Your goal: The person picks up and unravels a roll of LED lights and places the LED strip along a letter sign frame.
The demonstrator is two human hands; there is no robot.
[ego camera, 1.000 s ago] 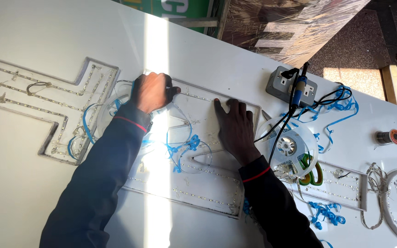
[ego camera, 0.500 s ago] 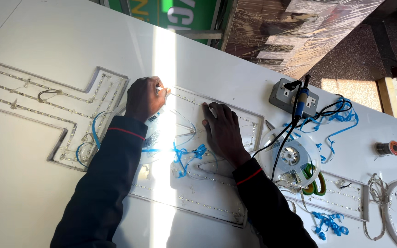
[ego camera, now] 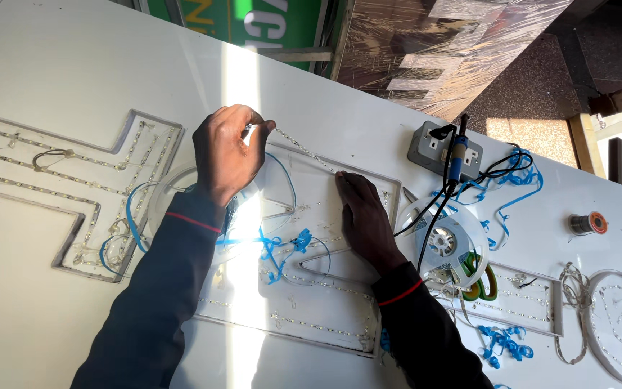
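- Left hand pinches a light strip above the letter tray.
- Right hand presses flat on the strip's other end.
- Wall socket sits nearby.

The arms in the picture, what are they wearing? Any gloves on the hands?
Both arms wear long dark navy sleeves. Each sleeve ends in a cuff with a thin red stripe around the wrist. The left hand and the right hand are bare: no gloves, and no rings or watch that I can see.
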